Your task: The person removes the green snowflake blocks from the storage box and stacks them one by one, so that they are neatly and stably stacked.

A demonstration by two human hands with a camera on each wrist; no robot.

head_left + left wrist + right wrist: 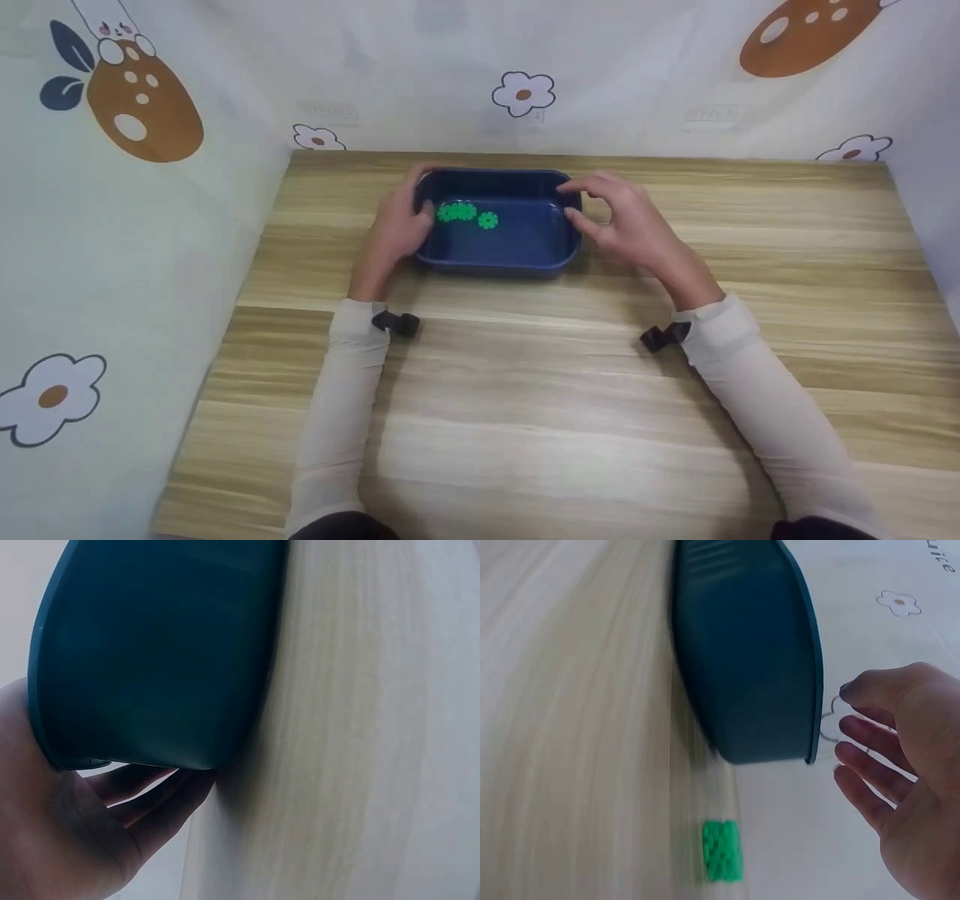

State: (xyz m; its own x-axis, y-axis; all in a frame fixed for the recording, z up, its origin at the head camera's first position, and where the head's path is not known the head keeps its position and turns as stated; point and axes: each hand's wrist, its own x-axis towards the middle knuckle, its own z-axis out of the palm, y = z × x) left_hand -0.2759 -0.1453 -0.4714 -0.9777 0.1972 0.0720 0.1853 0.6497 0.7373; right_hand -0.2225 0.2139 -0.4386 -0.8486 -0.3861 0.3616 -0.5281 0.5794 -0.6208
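A dark blue rectangular plastic bin stands towards the back of the wooden table. Inside it, at the left, lie several small green notched discs. My left hand grips the bin's left wall, thumb over the rim and fingers outside. The left wrist view shows this hand against the bin's end. My right hand is at the right rim, thumb and fingers spread. In the right wrist view, this hand is apart from the bin, with nothing held.
A green toothed piece or stack sits on the table beyond the bin's right end in the right wrist view; the head view does not show it. Wood-grain tabletop extends around the bin. A patterned wall covering rises behind the table.
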